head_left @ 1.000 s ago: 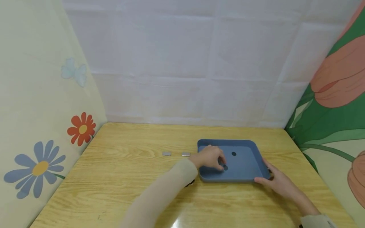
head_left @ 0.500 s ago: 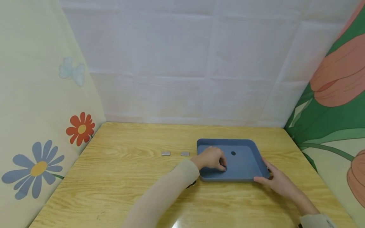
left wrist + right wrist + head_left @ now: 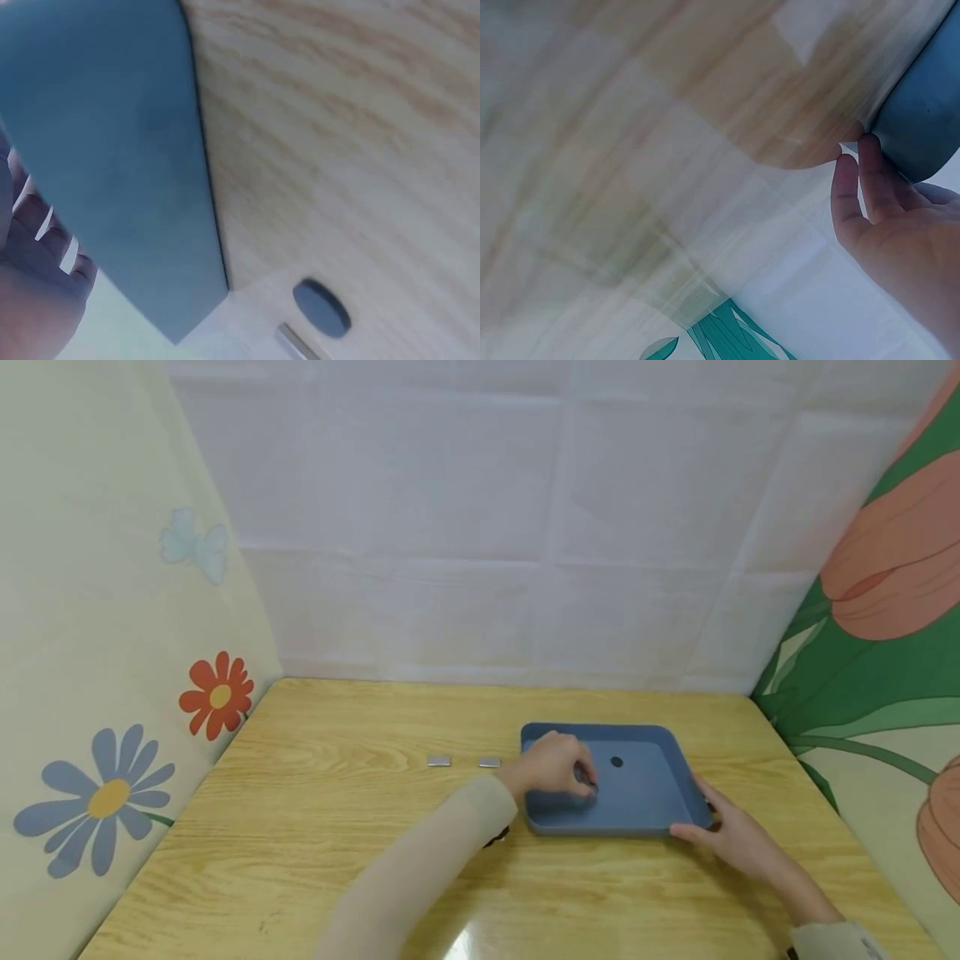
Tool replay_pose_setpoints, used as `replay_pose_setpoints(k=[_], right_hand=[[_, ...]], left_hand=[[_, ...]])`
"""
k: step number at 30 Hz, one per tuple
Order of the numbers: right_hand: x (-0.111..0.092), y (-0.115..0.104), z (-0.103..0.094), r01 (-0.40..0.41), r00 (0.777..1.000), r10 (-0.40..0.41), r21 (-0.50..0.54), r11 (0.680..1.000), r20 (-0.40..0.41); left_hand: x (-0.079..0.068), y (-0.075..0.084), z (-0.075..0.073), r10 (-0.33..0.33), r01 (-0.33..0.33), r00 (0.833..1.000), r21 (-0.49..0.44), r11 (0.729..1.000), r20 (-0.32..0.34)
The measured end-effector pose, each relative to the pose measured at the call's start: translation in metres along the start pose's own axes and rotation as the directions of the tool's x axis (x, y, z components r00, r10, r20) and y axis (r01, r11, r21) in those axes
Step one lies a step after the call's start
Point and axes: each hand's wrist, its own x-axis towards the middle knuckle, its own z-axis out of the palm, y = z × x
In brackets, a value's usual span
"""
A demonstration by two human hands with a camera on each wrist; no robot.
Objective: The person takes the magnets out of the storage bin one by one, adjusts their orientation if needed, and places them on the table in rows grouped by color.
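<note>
One tray (image 3: 648, 802): right of centre on the worktop (image 3: 315, 827), right end clamped in the right hand (image 3: 738, 842), likely for steadiness
Left hand (image 3: 553, 766): pinched together inside, seemingly on a disc (image 3: 593, 787) (mostly hidden)
Rear disc (image 3: 617, 762): flat in the tray
Metal bits (image 3: 439, 761): two, left of the tray
Obstruction: left hand hides the tray's left side

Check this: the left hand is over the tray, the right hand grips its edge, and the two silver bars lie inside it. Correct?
Not quite: the silver bars lie on the table, left of the tray, not inside it, as the head view shows. The left hand is over the tray and the right hand grips its edge.
</note>
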Motion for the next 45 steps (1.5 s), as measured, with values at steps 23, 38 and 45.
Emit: replay_pose_setpoints(k=[23,38,45], right_hand=[[-0.001,0.001,0.000,-0.024,0.999,0.024,-0.005,1.000,0.033],[-0.001,0.002,-0.003,-0.038,0.998,0.039,-0.026,0.999,0.045],[-0.001,0.001,-0.003,-0.038,0.998,0.039,-0.022,0.999,0.048]], left_hand=[[-0.042,-0.029,-0.043,-0.118,0.116,0.992,-0.027,0.993,-0.048],[-0.103,-0.060,-0.065,-0.180,0.178,0.973,-0.031,0.984,-0.144],[-0.131,-0.072,-0.075,-0.225,0.218,0.959,-0.057,0.974,-0.175]])
